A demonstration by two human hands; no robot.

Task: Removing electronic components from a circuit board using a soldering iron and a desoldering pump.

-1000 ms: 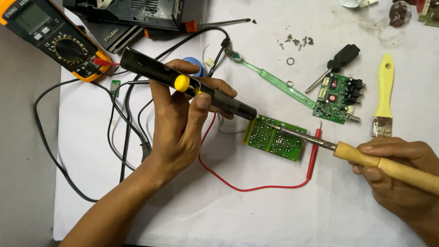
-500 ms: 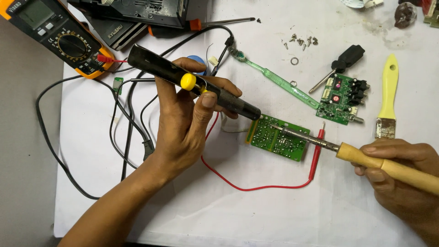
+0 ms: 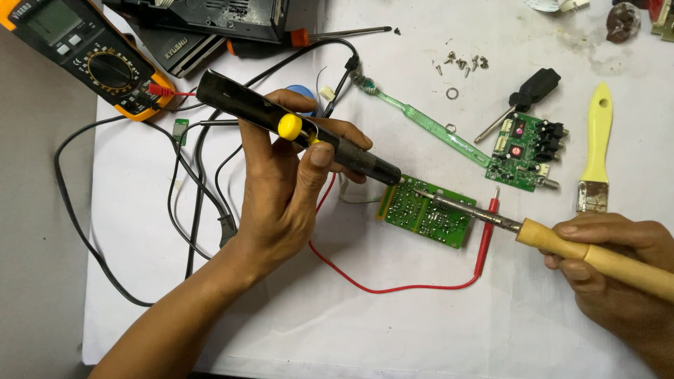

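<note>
- The left hand (image 3: 284,189) was closed around a black desoldering pump (image 3: 295,130) with a yellow button, thumb lying just beside that button; compared with a second before, the pump and hand had shifted slightly away from the near edge, the grip unchanged.
- The right hand (image 3: 618,270) gripped the wooden handle of a soldering iron (image 3: 554,238), fingers wrapped fully round it, much as in the earlier picture.
- The pump's nozzle and the iron's metal tip met from opposite sides over the green circuit board (image 3: 425,214), which lay flat between the two hands, near the middle of the white sheet (image 3: 421,330), where it had been a second earlier.
- A red test probe (image 3: 486,235) lay just right of the board, under the iron's shaft, its red lead looping toward the near edge and back under the left hand.
- A second, smaller green board (image 3: 523,151) with black sockets sat beyond the iron, with a green toothbrush (image 3: 428,126) and a black-handled screwdriver (image 3: 523,98) beside it.
- A yellow-handled brush (image 3: 597,147) lay toward the right edge, beyond the right hand.
- Loose screws (image 3: 460,63) and a washer were scattered toward the far edge.
- An orange-cased multimeter (image 3: 88,56) sat at the far left corner, black cables trailing along the left edge.
</note>
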